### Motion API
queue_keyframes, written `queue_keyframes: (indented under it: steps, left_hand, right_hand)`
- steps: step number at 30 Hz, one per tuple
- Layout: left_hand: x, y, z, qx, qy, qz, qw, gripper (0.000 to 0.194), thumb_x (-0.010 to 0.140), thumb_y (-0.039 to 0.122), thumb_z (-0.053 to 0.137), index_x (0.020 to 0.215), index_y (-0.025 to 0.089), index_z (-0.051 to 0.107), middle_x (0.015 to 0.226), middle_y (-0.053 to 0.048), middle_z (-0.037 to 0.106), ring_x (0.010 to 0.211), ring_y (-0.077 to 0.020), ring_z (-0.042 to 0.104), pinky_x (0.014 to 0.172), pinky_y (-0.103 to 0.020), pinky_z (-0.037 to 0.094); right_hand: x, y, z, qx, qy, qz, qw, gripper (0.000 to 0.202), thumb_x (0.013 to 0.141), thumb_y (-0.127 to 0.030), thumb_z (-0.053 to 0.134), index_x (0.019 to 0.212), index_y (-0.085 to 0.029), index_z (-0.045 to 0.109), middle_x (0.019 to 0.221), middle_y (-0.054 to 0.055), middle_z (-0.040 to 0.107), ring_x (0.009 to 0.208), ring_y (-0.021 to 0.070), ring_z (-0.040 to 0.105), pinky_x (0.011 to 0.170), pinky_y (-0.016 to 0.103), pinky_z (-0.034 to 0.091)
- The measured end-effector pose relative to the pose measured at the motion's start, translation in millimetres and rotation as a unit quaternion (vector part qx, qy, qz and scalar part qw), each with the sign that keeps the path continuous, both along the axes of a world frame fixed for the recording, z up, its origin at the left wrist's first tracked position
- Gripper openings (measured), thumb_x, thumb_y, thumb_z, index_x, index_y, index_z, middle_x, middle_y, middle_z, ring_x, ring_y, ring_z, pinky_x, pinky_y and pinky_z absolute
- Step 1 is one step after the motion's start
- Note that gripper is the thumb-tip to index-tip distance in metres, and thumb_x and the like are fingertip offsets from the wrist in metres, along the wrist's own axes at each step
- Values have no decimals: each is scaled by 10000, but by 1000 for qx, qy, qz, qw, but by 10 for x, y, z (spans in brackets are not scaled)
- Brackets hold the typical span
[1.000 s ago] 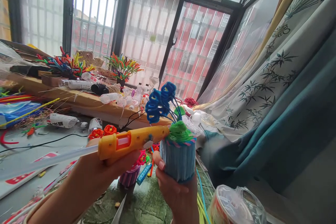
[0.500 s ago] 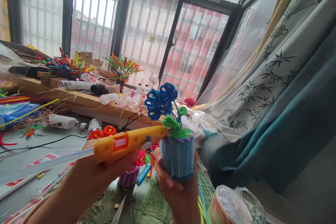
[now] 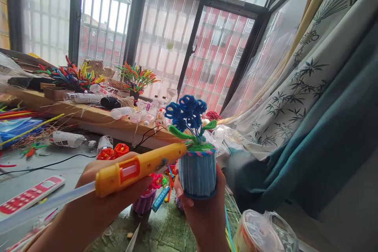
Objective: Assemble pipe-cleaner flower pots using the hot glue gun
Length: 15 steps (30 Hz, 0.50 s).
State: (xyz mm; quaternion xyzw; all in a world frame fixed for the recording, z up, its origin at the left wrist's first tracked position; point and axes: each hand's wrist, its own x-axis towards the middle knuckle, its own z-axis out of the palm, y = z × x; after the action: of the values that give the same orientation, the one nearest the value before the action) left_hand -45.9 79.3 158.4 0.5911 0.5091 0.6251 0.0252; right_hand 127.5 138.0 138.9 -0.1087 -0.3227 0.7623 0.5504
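Note:
My left hand (image 3: 109, 201) is closed around a yellow glue gun (image 3: 138, 172), with a long translucent glue stick (image 3: 50, 205) running out of its back end. The gun's tip is at the green top of a small light-blue flowerpot (image 3: 197, 175), close to the leaf stems; I cannot tell whether it touches. My right hand (image 3: 206, 218) grips this pot from below and the right side, holding it upright. Dark-blue fuzzy pipe-cleaner flowers (image 3: 187, 112) stand in it between green leaves (image 3: 209, 125). A pink and blue twisted trim circles its rim.
Below the gun are a purple striped pot (image 3: 144, 204) with pink flowers, a blue tube-shaped item (image 3: 161, 199) and a pointed blade (image 3: 134, 238). A spool in plastic (image 3: 258, 234) stands lower right. Bottles (image 3: 69, 139), a red-white keypad object (image 3: 32, 193) and a cable lie left.
The pot has turned in my right hand, so the flowers face differently and one leaf now reaches out left. The glue gun has shifted slightly down and left.

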Motion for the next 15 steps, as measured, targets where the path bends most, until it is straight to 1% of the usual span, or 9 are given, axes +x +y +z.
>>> queue_keyframes:
  steps: [2,4,7,9,11,13,15]
  left_hand:
    - [-6,23,18,35,-10,-17,999,186,699,403,699,587,289,604,440,81,539,353,-103,468,363,-226,394]
    - [-11,17,20,40,-4,-40,998,186,714,388,703,588,294,604,445,82,533,356,-100,461,359,-225,384]
    - [-23,-4,19,11,8,-66,998,232,747,396,700,571,294,589,465,68,538,394,-111,478,391,-235,412]
    - [-22,-9,31,8,-1,-68,998,236,753,383,699,569,291,583,471,62,540,402,-119,482,396,-243,417]
    - [-12,-6,54,16,-11,-66,998,233,739,363,714,561,289,582,473,57,543,403,-125,487,395,-250,427]
    - [-3,-3,74,24,-7,-68,997,231,730,359,721,553,288,591,476,53,551,407,-127,494,393,-250,432]
    - [-10,-1,66,21,5,-66,998,209,740,379,708,572,292,618,494,53,572,412,-123,501,390,-243,434]
  right_hand:
    - [3,11,-22,12,-15,-25,999,554,714,-692,675,831,-151,704,617,57,659,430,95,503,368,162,332]
    - [9,32,-49,33,-30,-47,998,532,760,-693,629,835,-171,698,598,44,648,429,107,503,376,186,365]
    - [33,85,-104,54,-43,-69,995,489,801,-671,611,902,-199,690,685,48,688,504,151,587,379,209,405]
    - [56,126,-149,67,-49,-74,994,471,802,-650,639,962,-209,676,734,49,709,559,174,644,394,214,434]
    - [70,153,-185,78,-55,-81,992,470,785,-623,688,1029,-222,652,752,36,716,574,178,673,423,219,469]
    - [63,150,-199,85,-56,-100,990,510,770,-592,729,1125,-246,607,797,24,724,572,179,685,451,235,500]
    - [36,119,-194,88,-56,-128,986,577,767,-570,749,1221,-274,549,889,26,732,605,185,697,483,257,529]
